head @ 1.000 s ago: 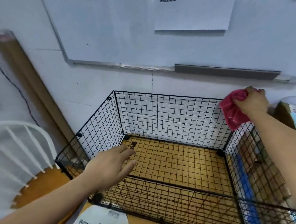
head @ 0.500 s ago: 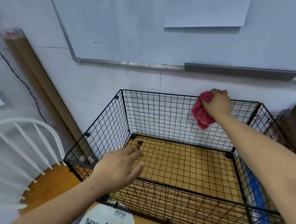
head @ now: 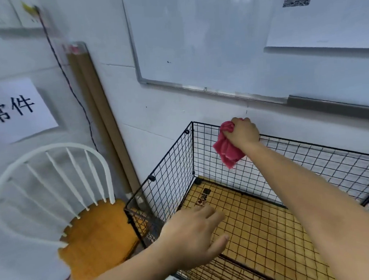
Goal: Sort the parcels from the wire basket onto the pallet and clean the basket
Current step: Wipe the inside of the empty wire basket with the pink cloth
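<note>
The black wire basket stands against the white wall, with nothing inside but its yellow-brown floor. My right hand is clenched around a crumpled pink cloth and presses it on the top rim of the back panel, close to the far left corner. My left hand hovers over the near left corner of the basket, palm down, fingers loosely spread, holding nothing. No parcels or pallet are in sight.
A white spindle-back chair with an orange seat stands left of the basket. Brown cardboard tubes lean in the wall corner beside a black cable. A whiteboard hangs above; a paper sign is at far left.
My right hand has slid the pink cloth leftward along the back rim, from the far right corner to near the far left corner. The view has swung left. My left hand stays put.
</note>
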